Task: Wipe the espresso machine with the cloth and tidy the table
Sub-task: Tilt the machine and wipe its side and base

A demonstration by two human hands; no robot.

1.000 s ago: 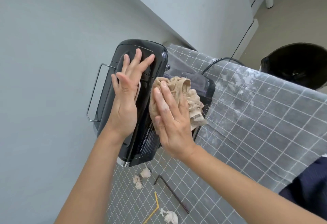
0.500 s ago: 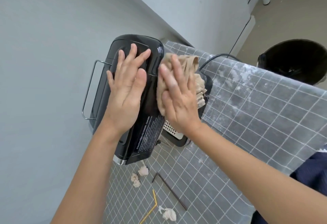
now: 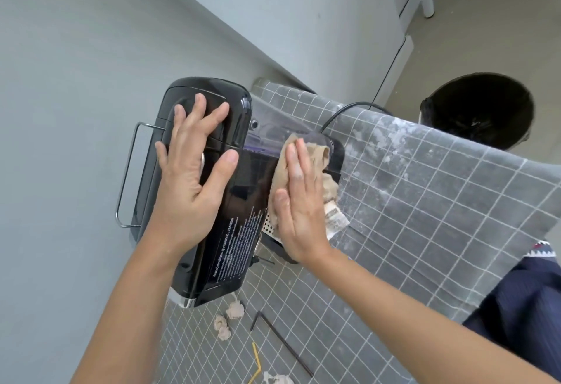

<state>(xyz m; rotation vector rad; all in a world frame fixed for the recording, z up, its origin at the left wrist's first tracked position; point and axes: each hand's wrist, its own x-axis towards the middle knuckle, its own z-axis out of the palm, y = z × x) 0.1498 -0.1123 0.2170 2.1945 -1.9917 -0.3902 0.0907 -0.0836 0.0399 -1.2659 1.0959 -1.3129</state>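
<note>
My left hand (image 3: 188, 183) lies flat, fingers spread, on top of the espresso machine (image 3: 230, 216), which stands at the worktop's (image 3: 425, 201) far-left corner against the wall. My right hand (image 3: 299, 201) is open too, palm pressing the cloth (image 3: 329, 192) against the machine's glossy side; neither hand is clamped on anything. I judge the machine heavy and rigid, its shiny plastic slippery, so bracing from above suits it better than gripping. The cloth is soft and limp and bunches under my palm, and I'd pinch it by a fold. Near the worktop's front edge lie crumpled scraps (image 3: 233, 312), a dark stick (image 3: 282, 342) and a yellow straw (image 3: 256, 362), all light.
</note>
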